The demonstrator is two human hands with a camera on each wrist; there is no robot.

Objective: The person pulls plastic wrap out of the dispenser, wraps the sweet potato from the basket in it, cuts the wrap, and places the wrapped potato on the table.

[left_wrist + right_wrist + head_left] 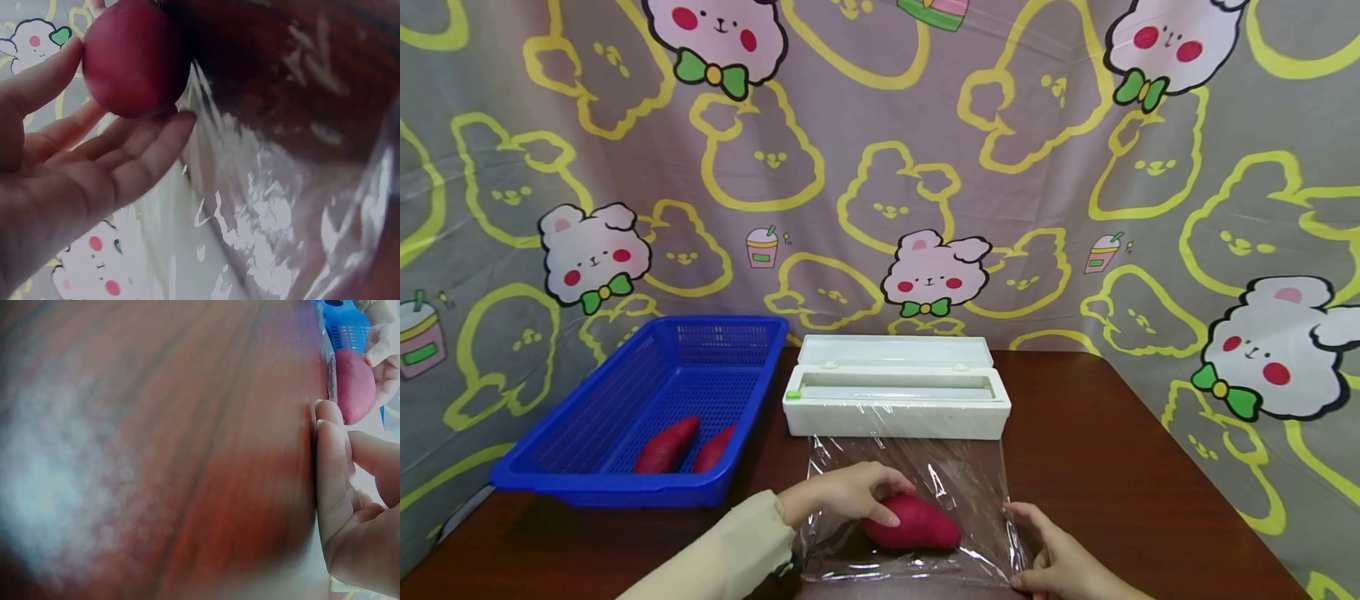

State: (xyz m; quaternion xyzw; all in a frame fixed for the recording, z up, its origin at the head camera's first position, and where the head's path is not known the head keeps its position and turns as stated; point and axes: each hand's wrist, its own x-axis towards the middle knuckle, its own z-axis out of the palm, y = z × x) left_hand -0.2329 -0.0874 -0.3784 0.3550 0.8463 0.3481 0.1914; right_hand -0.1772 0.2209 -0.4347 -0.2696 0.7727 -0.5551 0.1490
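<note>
My left hand [853, 493] holds a red sweet potato [917, 525], thumb on the near side and fingers over its top. The sweet potato lies over a sheet of clear plastic wrap [985, 479] drawn toward me from a white wrap dispenser [898, 421]. In the left wrist view the rounded end of the sweet potato [134, 59] sits between thumb and fingers, beside shiny folds of wrap. My right hand [1060, 554] pinches the wrap at its near right corner, the index finger along its side edge.
On the left stands a blue plastic basket [625, 482] with two more sweet potatoes [667, 446] inside. The dispenser's lid [895, 350] is raised at the back. Dark wooden table [1090, 433] surrounds everything, and a patterned cloth [1045, 200] hangs behind it.
</note>
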